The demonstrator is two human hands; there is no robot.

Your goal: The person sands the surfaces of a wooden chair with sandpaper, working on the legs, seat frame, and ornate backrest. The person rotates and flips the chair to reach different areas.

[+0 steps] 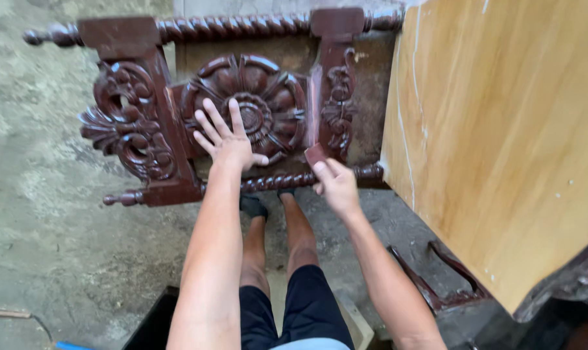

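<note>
Sanding step: panel [255, 110] braced by splayed left hand [228, 144] on rosette; pad [316, 153] pinched in right hand [336, 185] beside it. Next stroke needs firm bracing.

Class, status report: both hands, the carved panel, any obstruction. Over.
Left hand flat, fingers spread, on carved wooden panel. Right hand pinching small dark sanding piece at the panel's right post. Nothing blocking; pale board alongside.

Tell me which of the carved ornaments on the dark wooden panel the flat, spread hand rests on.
The left hand lies on the round flower rosette in the panel's middle. The scroll carving to its left and the narrow carving to its right go untouched.
</note>
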